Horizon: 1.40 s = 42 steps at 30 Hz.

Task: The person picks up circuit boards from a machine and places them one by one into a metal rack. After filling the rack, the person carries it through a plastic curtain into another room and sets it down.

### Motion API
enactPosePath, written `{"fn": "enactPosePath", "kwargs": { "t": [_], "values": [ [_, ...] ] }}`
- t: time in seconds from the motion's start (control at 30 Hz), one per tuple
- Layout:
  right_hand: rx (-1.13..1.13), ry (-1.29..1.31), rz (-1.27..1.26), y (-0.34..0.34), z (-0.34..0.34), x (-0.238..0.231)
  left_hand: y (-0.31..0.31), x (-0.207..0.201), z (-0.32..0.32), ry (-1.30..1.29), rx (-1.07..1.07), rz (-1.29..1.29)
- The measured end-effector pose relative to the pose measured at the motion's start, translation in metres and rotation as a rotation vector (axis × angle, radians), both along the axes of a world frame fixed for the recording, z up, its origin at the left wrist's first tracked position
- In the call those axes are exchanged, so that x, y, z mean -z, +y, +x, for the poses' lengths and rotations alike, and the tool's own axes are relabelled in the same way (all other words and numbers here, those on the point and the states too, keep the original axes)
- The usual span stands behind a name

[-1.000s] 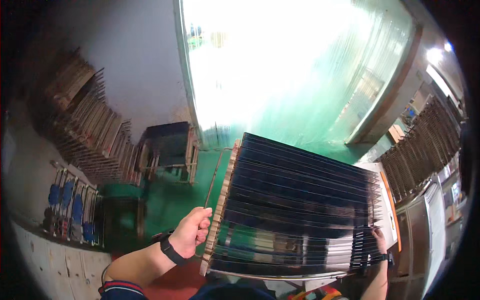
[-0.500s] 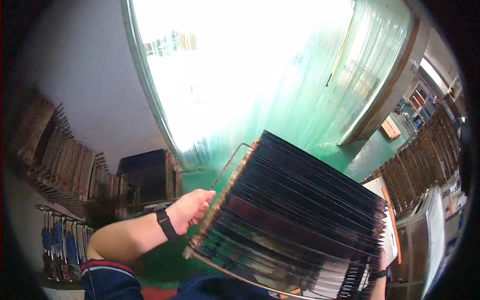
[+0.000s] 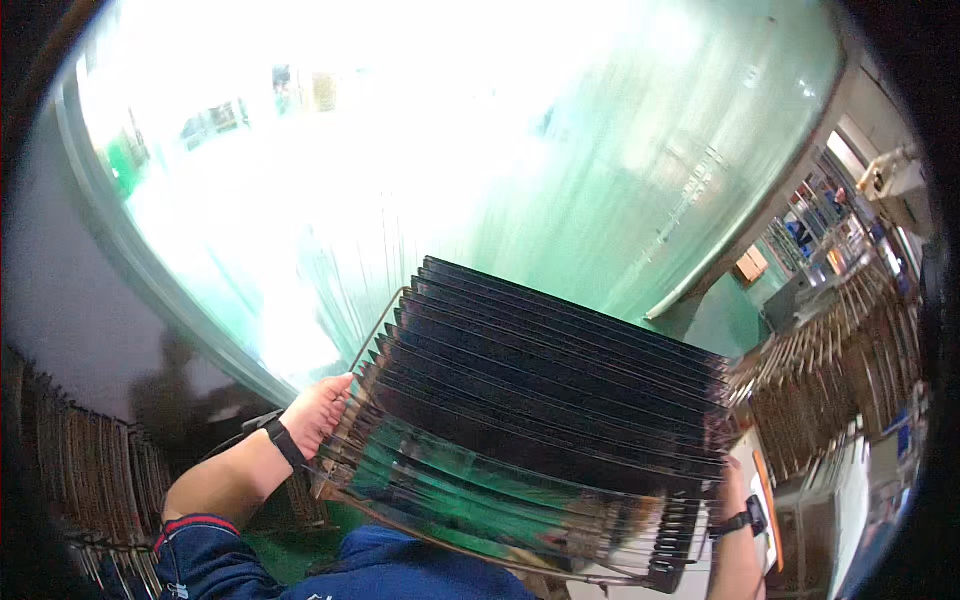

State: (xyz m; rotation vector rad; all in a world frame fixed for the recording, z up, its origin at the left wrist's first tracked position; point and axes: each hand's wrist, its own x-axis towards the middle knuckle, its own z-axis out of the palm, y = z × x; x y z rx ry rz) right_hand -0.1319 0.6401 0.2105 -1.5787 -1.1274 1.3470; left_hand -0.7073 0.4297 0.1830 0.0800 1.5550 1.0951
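Note:
A rack (image 3: 410,510) filled with several dark, glossy, thin sheets (image 3: 540,385) is held up in front of me, tilted down to the right. My left hand (image 3: 320,408) is closed round the wire frame at the rack's left side. At the opposite side, my right hand (image 3: 733,485) grips the rack's end, its fingers partly hidden by the sheets. The lowest sheets mirror green floor and bright light. Black bands show on both my wrists.
A clear plastic strip curtain (image 3: 560,170) hangs right ahead, glaring with light. More slotted racks (image 3: 85,440) stand at the left, and similar racks (image 3: 830,370) line the right. A pale board with an orange edge (image 3: 762,490) is beside my right wrist.
The view has swung so the curtain fills more of the left side. The rack sits farther left and more level, still in both hands. My right hand shows more now.

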Motion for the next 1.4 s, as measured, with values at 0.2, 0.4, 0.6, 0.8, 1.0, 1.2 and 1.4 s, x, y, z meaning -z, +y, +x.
{"fn": "enactPosePath", "kwargs": {
  "t": [0.2,0.4,0.6,0.8,1.0,1.2,1.4],
  "values": [
    [0.080,-0.126,0.032,0.098,-0.090,0.054,0.070,0.027,-0.070,0.130,-0.126,0.126],
    [-0.094,-0.101,-0.066,0.208,-0.142,0.083,0.140,0.047,-0.116,0.077,-0.253,0.098],
    [-0.223,0.110,-0.210,0.365,-0.217,0.093,0.230,0.038,-0.139,0.178,-0.328,0.105],
    [-0.349,0.219,-0.164,0.491,-0.317,0.044,0.307,0.012,-0.193,0.471,-0.346,0.087],
    [-0.602,0.040,-0.104,0.585,-0.425,0.045,0.399,0.030,-0.297,0.514,-0.340,0.129],
    [-0.519,0.053,0.040,0.679,-0.521,0.060,0.490,0.018,-0.410,0.406,-0.292,0.124],
    [-0.468,0.085,0.009,0.825,-0.544,0.111,0.558,0.031,-0.531,0.431,-0.249,0.160]
  ]
}}
